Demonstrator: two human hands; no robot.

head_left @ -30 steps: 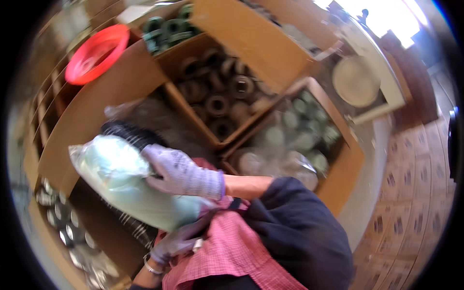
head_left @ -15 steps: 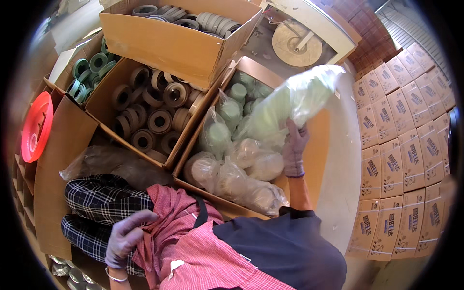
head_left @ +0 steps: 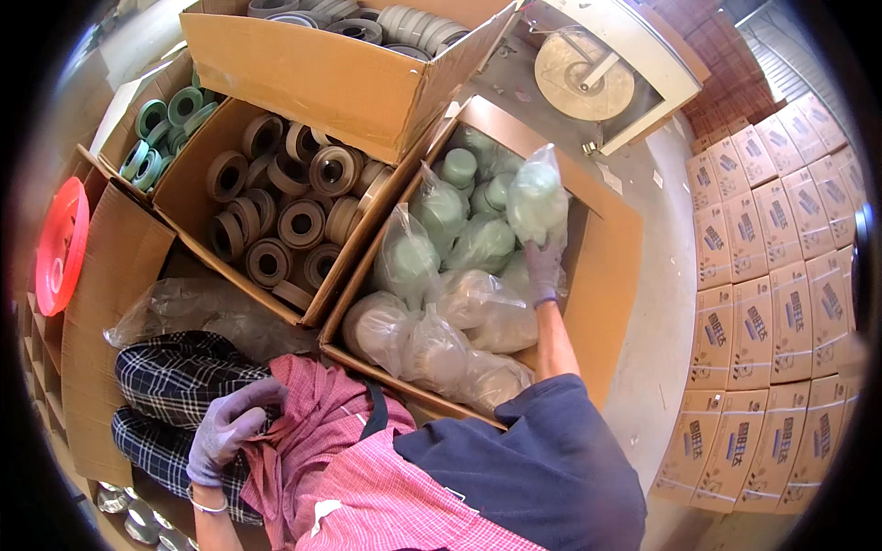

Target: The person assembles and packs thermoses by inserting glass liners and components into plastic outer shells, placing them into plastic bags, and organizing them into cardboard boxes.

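My right hand [head_left: 545, 266], in a purple-grey glove, grips the lower end of a clear plastic bag of pale green round pieces [head_left: 537, 197]. It holds the bag upright over an open cardboard box [head_left: 617, 308]. Inside this box lie more bagged pale green pieces [head_left: 441, 207] and, nearer me, bags of whitish round pieces [head_left: 432, 349]. What the pieces are I cannot make out. My left hand [head_left: 228, 430], gloved too, rests at the edge of my red checked apron [head_left: 312, 395] above my knees, fingers loosely bent and apart, holding nothing that shows.
Left of the bag box stands a box of grey-brown rings [head_left: 303, 225]; beyond are boxes of grey rings [head_left: 413, 28] and green rings [head_left: 156, 119]. A red plastic dish [head_left: 62, 246] is at far left. Strapped cartons [head_left: 753, 321] are stacked at right; a wheeled machine [head_left: 585, 75] stands behind.
My right hand has come down slightly left with the bag, which went from slanting rightward to upright over the box. My left hand has shifted slightly, its fingers curling more.
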